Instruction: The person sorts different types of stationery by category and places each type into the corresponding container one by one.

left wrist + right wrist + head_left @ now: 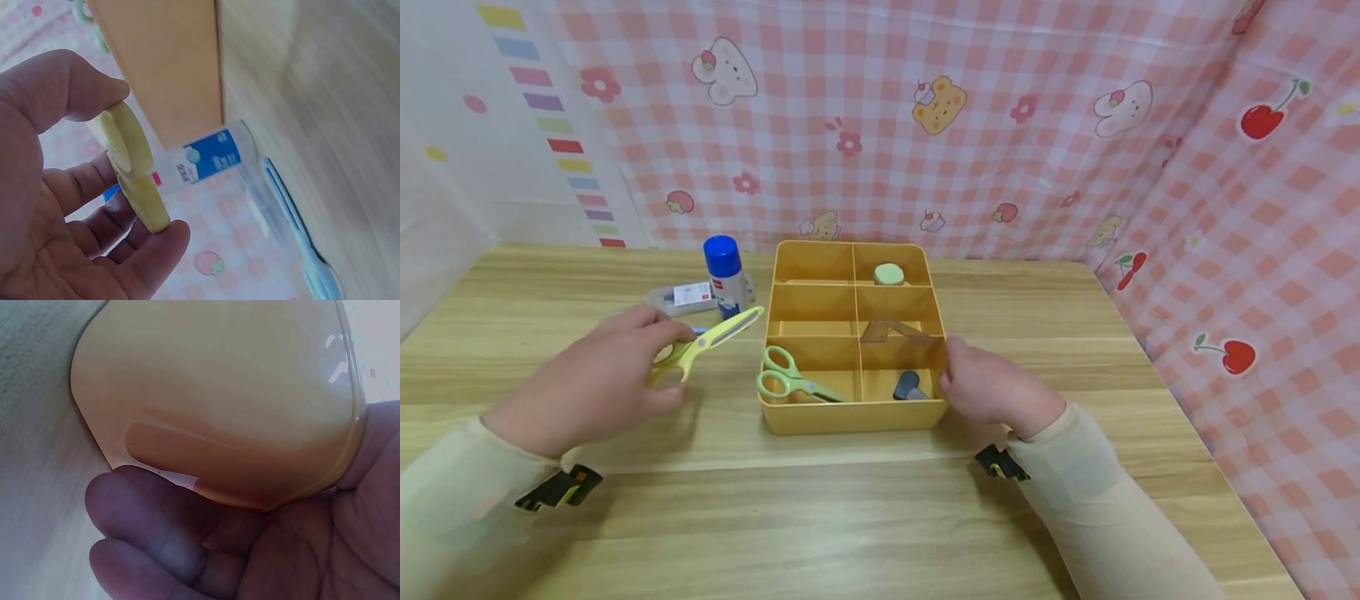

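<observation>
My left hand (pixel 598 371) holds yellow scissors (pixel 724 331) by their handles, blades pointing up and right toward the yellow organizer box (pixel 850 421). In the left wrist view, thumb and fingers pinch the scissors' handle loops (pixel 132 140). At the box's right side, my right hand (pixel 996 385) grips the wall near the front corner; the right wrist view shows curled fingers (pixel 150 512) against the wall's outside. Green scissors (pixel 792 385) lie in the front left compartment, handles resting over the rim. A dark, rounded small object (pixel 906 385) sits in the front right one.
A pale green rounded item (pixel 889 274) is in the back right compartment, a see-through piece (pixel 895 331) in the middle right. Left of the box stand a blue-capped glue stick (pixel 725 271) and a clear labelled case (pixel 685 297). A light blue slender object (pixel 294 222) lies beside them.
</observation>
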